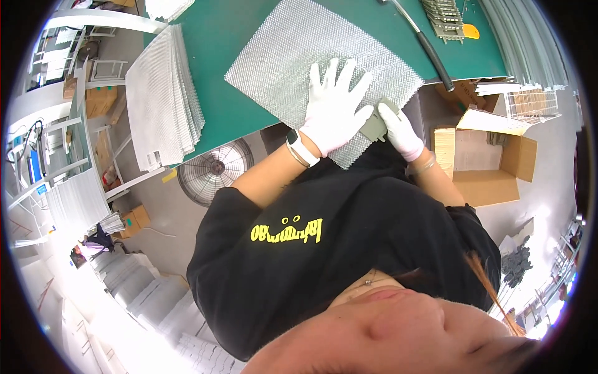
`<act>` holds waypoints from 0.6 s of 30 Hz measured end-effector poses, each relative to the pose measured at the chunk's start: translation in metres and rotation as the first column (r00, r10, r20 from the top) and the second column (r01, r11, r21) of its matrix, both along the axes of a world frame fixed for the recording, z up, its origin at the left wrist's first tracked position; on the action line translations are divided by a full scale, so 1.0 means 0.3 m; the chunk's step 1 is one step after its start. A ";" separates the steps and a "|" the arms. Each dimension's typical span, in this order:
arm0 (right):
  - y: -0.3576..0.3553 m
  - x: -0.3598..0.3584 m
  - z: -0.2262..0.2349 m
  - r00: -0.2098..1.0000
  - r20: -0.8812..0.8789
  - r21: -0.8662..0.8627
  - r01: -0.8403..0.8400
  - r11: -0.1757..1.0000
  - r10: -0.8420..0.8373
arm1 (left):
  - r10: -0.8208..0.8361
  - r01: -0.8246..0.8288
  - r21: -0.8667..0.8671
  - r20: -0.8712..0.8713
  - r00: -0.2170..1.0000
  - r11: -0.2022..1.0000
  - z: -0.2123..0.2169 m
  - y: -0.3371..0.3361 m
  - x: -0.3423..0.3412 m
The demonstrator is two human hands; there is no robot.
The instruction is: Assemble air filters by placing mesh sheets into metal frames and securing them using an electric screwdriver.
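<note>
Gloved hands [334, 107] press mesh sheet [311, 56]; open cardboard box [489, 165] right.

An open brown cardboard box [483, 165] is standing right of the green table [218, 37]; smaller brown boxes [99, 100] are sitting left of it.

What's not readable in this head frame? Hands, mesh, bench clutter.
- Grey part at the mesh sheet edge: mostly covered by the left hand and right hand; shape unclear.
- Right hand grip: fingers curled, contact hidden.
- Mesh near corner: dark against the black shirt.
- Black-handled tool: head cut off by top edge.
- Grey pieces at top: too small.
- Cardboard box: contents indistinct.
</note>
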State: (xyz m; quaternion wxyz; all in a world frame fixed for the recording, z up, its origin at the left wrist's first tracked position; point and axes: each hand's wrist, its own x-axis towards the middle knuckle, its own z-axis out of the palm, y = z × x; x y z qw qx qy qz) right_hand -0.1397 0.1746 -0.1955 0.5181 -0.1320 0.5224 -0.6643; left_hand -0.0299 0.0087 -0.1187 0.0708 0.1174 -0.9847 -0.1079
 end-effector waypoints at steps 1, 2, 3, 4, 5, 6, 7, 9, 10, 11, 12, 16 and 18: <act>-0.005 -0.002 0.010 1.000 0.001 0.000 0.008 1.000 -0.008 | 0.006 -0.006 -0.017 0.004 1.000 1.000 0.005 -0.002 -0.003; -0.008 0.009 0.016 1.000 0.004 0.000 0.015 1.000 -0.015 | 0.006 -0.005 -0.035 0.007 1.000 0.999 0.009 -0.003 -0.007; -0.013 0.028 0.024 0.993 0.038 -0.014 0.112 0.994 -0.112 | -0.001 0.001 -0.035 0.010 1.000 0.999 0.009 0.000 -0.004; -0.016 0.048 0.033 0.976 0.074 -0.025 0.209 0.978 -0.206 | -0.004 0.005 -0.015 0.011 1.000 1.000 0.009 0.004 0.004; -0.020 0.063 0.052 0.975 0.074 -0.027 0.212 0.977 -0.210 | -0.006 0.006 0.004 0.008 1.000 1.000 0.009 0.004 0.007; -0.022 0.079 0.074 0.967 0.015 0.002 0.255 0.967 -0.255 | -0.009 0.009 0.002 0.008 1.000 1.000 0.011 0.003 0.010; -0.024 0.086 0.084 0.954 -0.044 0.030 0.298 0.954 -0.296 | -0.015 0.015 0.017 0.004 1.000 1.000 0.012 0.002 0.012; -0.014 0.085 0.041 0.949 -0.027 0.009 0.314 0.950 -0.313 | -0.030 0.030 0.037 0.001 1.000 0.999 0.016 0.010 0.013; -0.014 0.082 0.024 0.946 -0.010 -0.014 0.324 0.946 -0.324 | -0.030 0.030 0.018 0.008 1.000 0.999 0.019 0.014 0.010; -0.032 0.082 0.025 0.945 -0.009 -0.013 0.326 0.945 -0.326 | -0.026 0.026 -0.003 0.015 1.000 1.000 0.021 0.014 0.007; -0.062 0.090 0.029 0.928 -0.011 -0.033 0.372 0.928 -0.372 | -0.029 0.029 -0.002 0.017 0.999 1.000 0.017 0.014 0.006; -0.113 0.058 0.048 0.966 0.118 0.032 0.227 0.973 -0.229 | -0.088 0.088 -0.131 0.003 0.996 0.988 0.000 -0.044 -0.022; -0.100 -0.003 0.118 0.932 0.173 0.169 -0.346 0.923 0.318 | -0.165 0.163 -0.181 0.007 0.986 0.970 0.015 -0.152 -0.058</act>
